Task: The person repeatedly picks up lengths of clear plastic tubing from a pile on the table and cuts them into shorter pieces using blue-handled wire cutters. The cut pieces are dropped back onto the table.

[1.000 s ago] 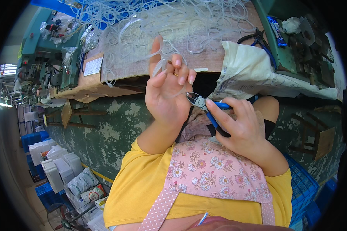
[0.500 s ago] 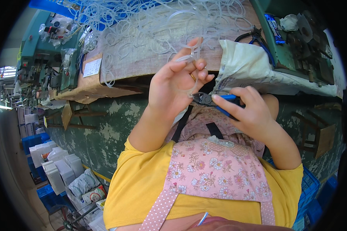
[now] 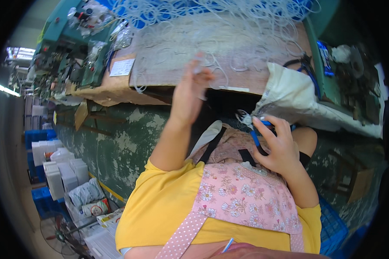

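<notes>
My right hand (image 3: pixel 280 149) is wrapped around a pair of blue-handled cutting pliers (image 3: pixel 255 139). Their metal jaws are spread apart and point up and to the left, just off the table's front edge. My left hand (image 3: pixel 189 93) is raised near that edge, left of the pliers, its fingers smeared by motion. A pale bit shows by its fingers, but whether it is held cannot be made out. Loops of clear thin tubing (image 3: pixel 222 71) lie on the wooden table (image 3: pixel 242 82) beyond both hands.
More clear tubing is heaped over a blue bin (image 3: pixel 309 7) at the back. A second pair of pliers (image 3: pixel 309 71) lies by a white cloth bag (image 3: pixel 285 86) at the right. Green machines (image 3: pixel 56 43) flank the table. A paper slip (image 3: pixel 122 67) lies at the left.
My left hand has moved away from the pliers, up and left, and is now blurred. The pliers' jaws have come away from the tubing and opened. The whole view has shifted a little.
</notes>
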The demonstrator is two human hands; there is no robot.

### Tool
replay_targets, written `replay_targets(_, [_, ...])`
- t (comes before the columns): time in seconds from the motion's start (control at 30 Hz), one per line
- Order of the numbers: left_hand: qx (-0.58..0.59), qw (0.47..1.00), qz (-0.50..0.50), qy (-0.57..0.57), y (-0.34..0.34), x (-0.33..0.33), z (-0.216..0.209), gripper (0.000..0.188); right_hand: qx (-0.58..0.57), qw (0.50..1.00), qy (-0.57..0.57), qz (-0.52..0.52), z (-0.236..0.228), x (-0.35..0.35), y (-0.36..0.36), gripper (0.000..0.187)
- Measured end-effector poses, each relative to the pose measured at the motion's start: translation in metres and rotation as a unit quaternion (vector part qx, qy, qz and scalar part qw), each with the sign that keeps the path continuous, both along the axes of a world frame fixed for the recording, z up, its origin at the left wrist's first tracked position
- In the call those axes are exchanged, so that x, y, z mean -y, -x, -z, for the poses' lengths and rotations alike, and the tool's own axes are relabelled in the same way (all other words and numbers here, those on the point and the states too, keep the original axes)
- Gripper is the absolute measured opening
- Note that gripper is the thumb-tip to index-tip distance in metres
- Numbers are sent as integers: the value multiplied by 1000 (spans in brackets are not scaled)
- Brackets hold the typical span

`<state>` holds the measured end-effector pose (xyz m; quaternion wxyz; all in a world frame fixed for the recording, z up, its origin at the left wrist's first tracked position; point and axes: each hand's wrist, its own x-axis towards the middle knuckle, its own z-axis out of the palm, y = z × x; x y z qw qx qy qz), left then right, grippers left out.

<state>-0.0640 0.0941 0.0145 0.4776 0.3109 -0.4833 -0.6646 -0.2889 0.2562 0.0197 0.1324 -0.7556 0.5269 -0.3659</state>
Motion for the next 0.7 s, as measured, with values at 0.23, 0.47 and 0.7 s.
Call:
replay_targets(0.23, [717,597,-321,166,-144,93,21,57,17,999,-30,3,8,-3,-3,74])
replay_targets(0.47, [719,363,-410,429,-138,115,41,49,16,999,-35,6,9,-3,-8,72])
replay_targets(0.7, [719,538,-102,429,-67,159,22,27,17,999,-51,-5,4,-6,-8,72])
